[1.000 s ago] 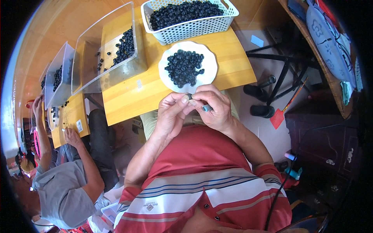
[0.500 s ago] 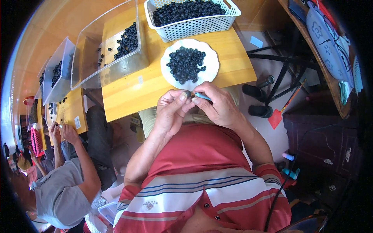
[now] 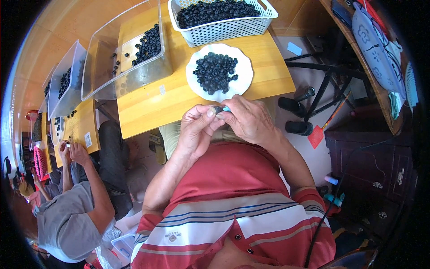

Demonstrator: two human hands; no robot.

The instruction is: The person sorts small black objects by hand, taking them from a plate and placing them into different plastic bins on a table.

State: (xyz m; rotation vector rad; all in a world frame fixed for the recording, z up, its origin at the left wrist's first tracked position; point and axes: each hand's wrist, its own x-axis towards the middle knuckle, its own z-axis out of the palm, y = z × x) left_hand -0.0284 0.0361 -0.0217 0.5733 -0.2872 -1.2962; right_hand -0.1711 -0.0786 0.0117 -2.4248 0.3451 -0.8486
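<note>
Between the thumb and fingers of my left hand (image 3: 197, 125) is a small dark round bead-like ball (image 3: 218, 109), blueberry-like in look. My right hand (image 3: 251, 120) is closed on a slim tool with a light-blue handle (image 3: 226, 108); its tip meets the ball, and the fingers cover most of it. Both hands are together just off the table's near edge, in front of a white scalloped plate (image 3: 246, 80). A heap of the same dark balls (image 3: 215, 71) lies on that plate.
Behind the plate stands a white perforated basket (image 3: 224, 32) full of dark balls. A clear plastic bin (image 3: 145, 74) with more sits left on the wooden table (image 3: 148, 114). A co-worker in grey (image 3: 74, 219) works at another table (image 3: 80, 130). Dark drawers (image 3: 371, 166) stand right.
My right hand has turned slightly, and less of the blue handle shows beside the ball. My left hand keeps its pinch, nearly unmoved.
</note>
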